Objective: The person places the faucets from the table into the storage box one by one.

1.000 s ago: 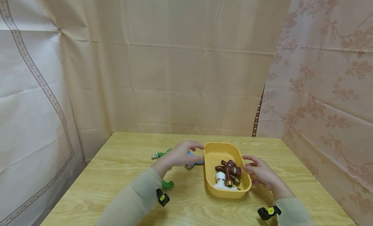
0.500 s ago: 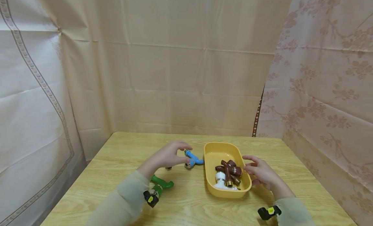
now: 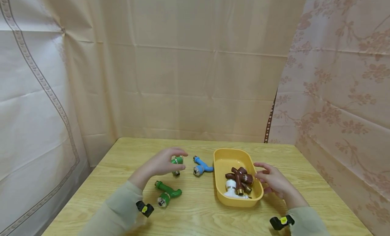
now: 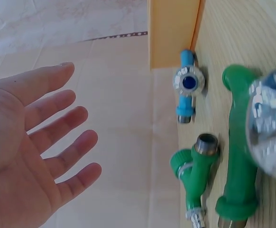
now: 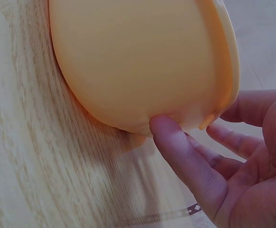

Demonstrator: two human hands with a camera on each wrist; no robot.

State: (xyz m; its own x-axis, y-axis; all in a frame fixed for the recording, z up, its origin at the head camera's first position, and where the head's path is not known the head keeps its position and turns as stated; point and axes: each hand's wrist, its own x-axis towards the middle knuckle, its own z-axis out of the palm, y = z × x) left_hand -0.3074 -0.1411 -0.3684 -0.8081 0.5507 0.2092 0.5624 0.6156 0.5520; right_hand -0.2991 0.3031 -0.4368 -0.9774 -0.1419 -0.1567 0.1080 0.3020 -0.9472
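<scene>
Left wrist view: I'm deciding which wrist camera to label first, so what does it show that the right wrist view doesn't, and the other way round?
Only the left wrist view: the left hand holding nothing, the blue tap, the nearer green tap and the farther green tap.

Only the right wrist view: the right hand, at the yellow tub.

Both: part of that tub, the wooden table and the cloth backdrop.
</scene>
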